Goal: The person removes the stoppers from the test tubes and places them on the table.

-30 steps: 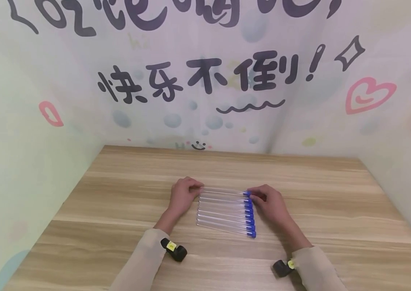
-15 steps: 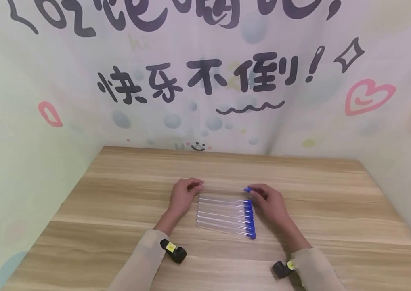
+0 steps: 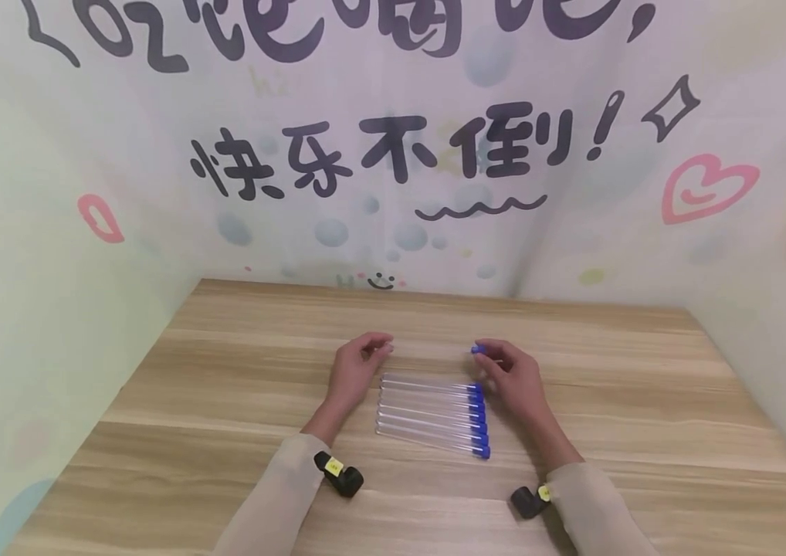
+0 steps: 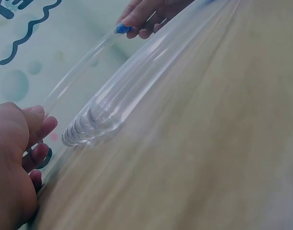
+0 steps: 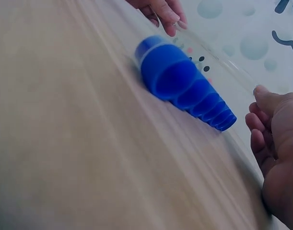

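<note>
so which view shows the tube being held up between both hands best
The left wrist view: the lifted tube runs visibly from the left hand to the right hand at its blue cap. The head view shows mostly the cap; the right wrist view, a faint glass length.

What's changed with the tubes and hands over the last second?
Both hands, the left hand at the clear end and the right hand at the blue cap, have lifted the far tube off the row and away toward the wall. The other tubes stay lined up on the table.
</note>
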The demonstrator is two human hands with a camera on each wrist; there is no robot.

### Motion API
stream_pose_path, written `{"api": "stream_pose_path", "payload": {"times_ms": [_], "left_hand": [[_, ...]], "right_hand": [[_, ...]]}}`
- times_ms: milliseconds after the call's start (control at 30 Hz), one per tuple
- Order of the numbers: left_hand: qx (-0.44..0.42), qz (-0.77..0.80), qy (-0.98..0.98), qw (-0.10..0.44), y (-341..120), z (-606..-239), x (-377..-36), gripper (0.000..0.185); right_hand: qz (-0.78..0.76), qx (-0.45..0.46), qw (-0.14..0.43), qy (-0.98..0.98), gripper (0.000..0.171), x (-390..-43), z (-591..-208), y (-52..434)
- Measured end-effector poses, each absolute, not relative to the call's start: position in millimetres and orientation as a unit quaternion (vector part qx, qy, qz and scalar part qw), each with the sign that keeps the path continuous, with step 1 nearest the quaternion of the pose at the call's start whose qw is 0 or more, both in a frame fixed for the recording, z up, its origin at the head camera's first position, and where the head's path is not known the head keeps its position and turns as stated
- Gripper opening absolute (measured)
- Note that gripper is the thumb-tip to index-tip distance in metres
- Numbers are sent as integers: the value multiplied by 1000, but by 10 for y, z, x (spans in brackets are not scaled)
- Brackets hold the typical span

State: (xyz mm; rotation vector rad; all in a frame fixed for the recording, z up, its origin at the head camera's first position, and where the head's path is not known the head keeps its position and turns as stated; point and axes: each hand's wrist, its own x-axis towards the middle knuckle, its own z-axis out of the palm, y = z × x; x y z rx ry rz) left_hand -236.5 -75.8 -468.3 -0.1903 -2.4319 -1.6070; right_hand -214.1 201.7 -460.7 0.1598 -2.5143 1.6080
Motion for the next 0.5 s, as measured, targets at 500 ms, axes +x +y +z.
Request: {"api": "stream_pose_path", "payload": {"times_ms": [500], "left_hand": [[-71,-556,-820,113,-737,-4674,-2346,17]], "right_hand": [[515,23,140,-846,31,-2175,-4647,2018]]}}
